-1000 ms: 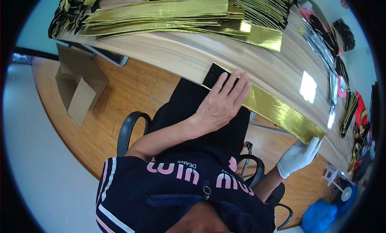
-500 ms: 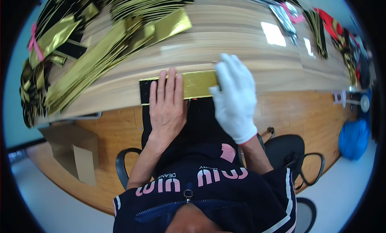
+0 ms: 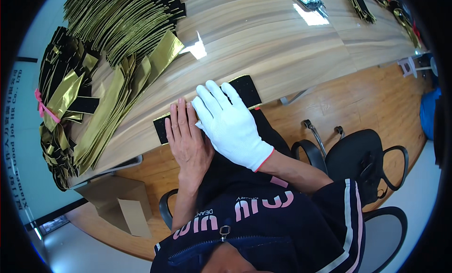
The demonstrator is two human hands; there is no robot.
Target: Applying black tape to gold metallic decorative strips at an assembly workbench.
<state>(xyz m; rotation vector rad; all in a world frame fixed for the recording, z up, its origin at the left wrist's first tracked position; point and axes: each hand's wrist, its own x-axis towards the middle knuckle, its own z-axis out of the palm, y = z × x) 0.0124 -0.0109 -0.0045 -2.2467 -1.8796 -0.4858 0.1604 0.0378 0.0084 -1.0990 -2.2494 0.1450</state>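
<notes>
A flat black strip with thin gold edges (image 3: 246,91) lies along the front edge of the table. My bare left hand (image 3: 187,143) rests palm down over its left part, fingers stretched out and pointing away from me. Only a short black end shows to the left of that hand. In a white knit glove with a red cuff edge, my right hand (image 3: 229,124) lies flat across the middle of the strip, its thumb side against my left fingers. The glove's fingers are slightly spread. Most of the strip's middle is hidden beneath both hands.
Fanned gold-and-black strips (image 3: 120,23) cover the back left of the table, with loose gold strips (image 3: 110,113) nearer me. A pink tie (image 3: 46,107) binds another bundle. Silver strips (image 3: 308,0) lie far right. Below are a cardboard box (image 3: 117,202) and a black chair (image 3: 355,155).
My gloved right hand has moved left along the strip, up beside my left hand. The gold face seen between the hands is now covered, and black shows at the right end. The view has turned.
</notes>
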